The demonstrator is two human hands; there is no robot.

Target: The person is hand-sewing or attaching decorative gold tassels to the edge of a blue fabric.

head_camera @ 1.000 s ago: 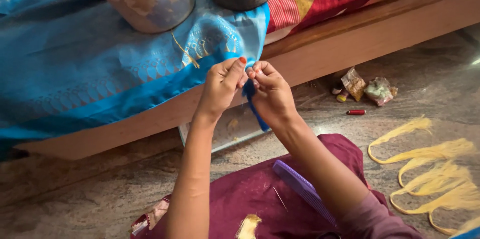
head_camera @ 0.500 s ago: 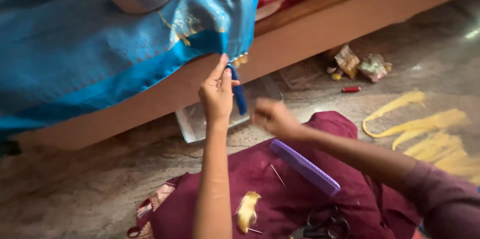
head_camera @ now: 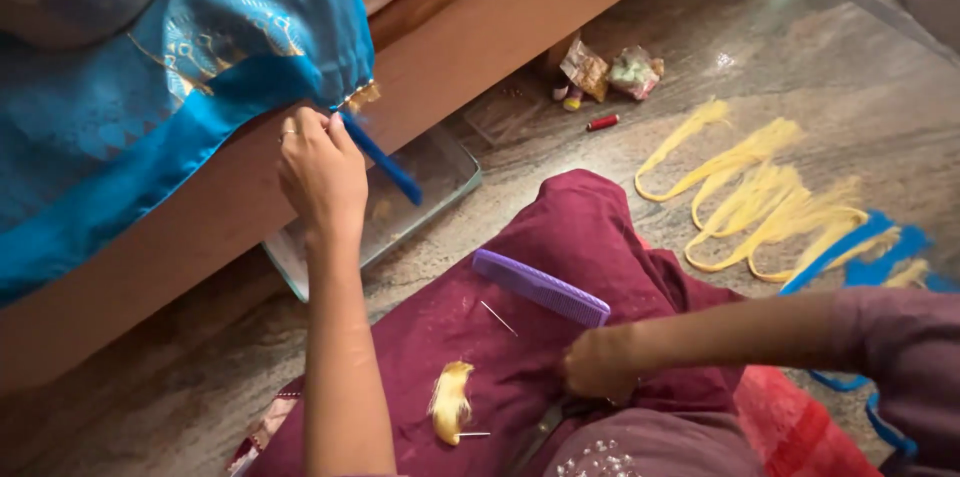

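Observation:
My left hand [head_camera: 320, 169] is raised at the edge of a blue cloth with gold trim [head_camera: 190, 67] and pinches a blue thread tassel [head_camera: 385, 162] that hangs from the hem. My right hand [head_camera: 598, 365] is down on my lap, fingers curled over dark scissors [head_camera: 540, 427] lying on the maroon cloth [head_camera: 560, 257]. A purple comb [head_camera: 540, 287], a needle [head_camera: 497, 318] and a small yellow thread tuft [head_camera: 452, 399] rest on the lap too.
The blue cloth drapes over a wooden bed frame [head_camera: 470, 27]. A clear tray [head_camera: 400, 207] lies on the stone floor under it. Yellow thread bundles [head_camera: 760, 197] and blue ones [head_camera: 860, 247] lie to the right. Small packets [head_camera: 610, 72] and a red spool [head_camera: 603, 122] sit near the frame.
My right hand let go of the blue tassel and dropped to the scissors on my lap. My left hand kept hold at the hem. The view shifted down and right.

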